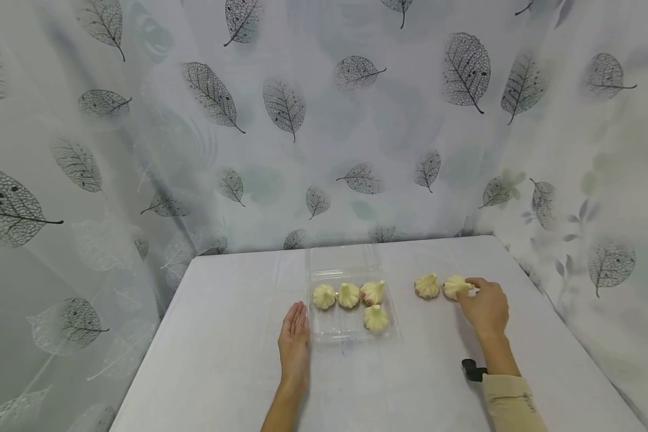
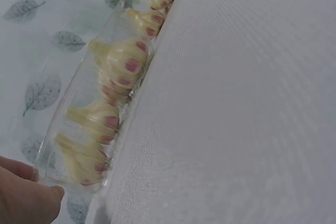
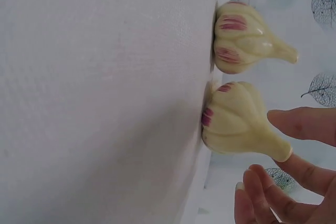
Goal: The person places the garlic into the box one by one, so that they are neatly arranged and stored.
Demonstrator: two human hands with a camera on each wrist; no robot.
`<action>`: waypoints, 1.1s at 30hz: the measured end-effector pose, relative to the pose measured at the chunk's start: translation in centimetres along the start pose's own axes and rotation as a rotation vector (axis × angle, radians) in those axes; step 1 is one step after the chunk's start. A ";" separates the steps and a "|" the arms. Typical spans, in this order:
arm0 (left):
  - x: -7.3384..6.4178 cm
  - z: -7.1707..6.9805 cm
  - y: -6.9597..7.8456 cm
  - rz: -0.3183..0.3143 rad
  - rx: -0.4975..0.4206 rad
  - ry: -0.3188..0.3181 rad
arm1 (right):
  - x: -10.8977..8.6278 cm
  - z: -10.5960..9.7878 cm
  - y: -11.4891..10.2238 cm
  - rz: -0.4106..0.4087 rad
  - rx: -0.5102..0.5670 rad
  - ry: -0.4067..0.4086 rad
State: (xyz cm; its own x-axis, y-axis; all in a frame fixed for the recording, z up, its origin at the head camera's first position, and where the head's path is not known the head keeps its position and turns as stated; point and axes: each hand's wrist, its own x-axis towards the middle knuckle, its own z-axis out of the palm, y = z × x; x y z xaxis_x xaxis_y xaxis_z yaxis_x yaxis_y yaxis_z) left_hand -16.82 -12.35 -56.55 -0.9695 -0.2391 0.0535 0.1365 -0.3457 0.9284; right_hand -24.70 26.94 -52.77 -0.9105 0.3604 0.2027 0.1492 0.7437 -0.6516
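On the right, my right hand (image 1: 485,306) pinches the neck of a pale yellow garlic bulb (image 3: 236,121) between thumb and index finger. The bulb's base is at the table surface. Just left of it stands another garlic bulb (image 1: 426,286) with purple-pink patches. Several more bulbs sit in a clear plastic box (image 1: 335,329): a row along its back half and one garlic bulb (image 1: 375,318) at front right. Against the box's left side rests my left hand (image 1: 294,345), its fingers straight. In the left wrist view, the thumb (image 2: 44,200) is at the box's near corner.
The box's clear lid (image 1: 342,259) is folded back toward the rear table edge. A white cloth covers the table (image 1: 227,342). Leaf-patterned curtains (image 1: 324,120) hang behind and at both sides. A black strap piece (image 1: 472,370) shows at my right wrist.
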 end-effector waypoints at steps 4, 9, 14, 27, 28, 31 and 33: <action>0.0 0.1 0.1 -0.011 -0.004 0.011 | 0.1 0.1 0.3 -0.014 0.011 0.025; 0.0 0.3 0.2 -0.013 0.000 0.012 | 0.2 0.2 0.3 -0.051 0.062 0.082; 0.0 0.4 0.2 -0.016 -0.010 0.019 | 0.2 0.3 0.2 -0.086 0.094 0.140; 0.1 0.5 0.1 -0.015 -0.015 0.037 | 0.1 -0.6 -0.5 -0.118 0.100 0.223; 0.1 0.5 0.1 -0.016 -0.015 0.037 | 0.0 -0.7 -0.6 -0.118 0.102 0.223; 0.1 0.4 0.1 -0.017 -0.020 0.036 | -0.1 -1.0 -0.9 -0.112 0.107 0.224; 0.1 0.4 0.1 -0.018 -0.023 0.035 | -0.1 -1.2 -1.1 -0.110 0.106 0.229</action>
State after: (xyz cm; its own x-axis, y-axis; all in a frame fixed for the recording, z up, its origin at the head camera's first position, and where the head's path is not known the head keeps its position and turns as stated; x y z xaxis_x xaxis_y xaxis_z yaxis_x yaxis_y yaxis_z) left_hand -16.99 -12.06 -56.32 -0.9642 -0.2643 0.0232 0.1239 -0.3714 0.9202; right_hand -24.29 26.77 -51.17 -0.8065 0.4076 0.4284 0.0022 0.7265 -0.6872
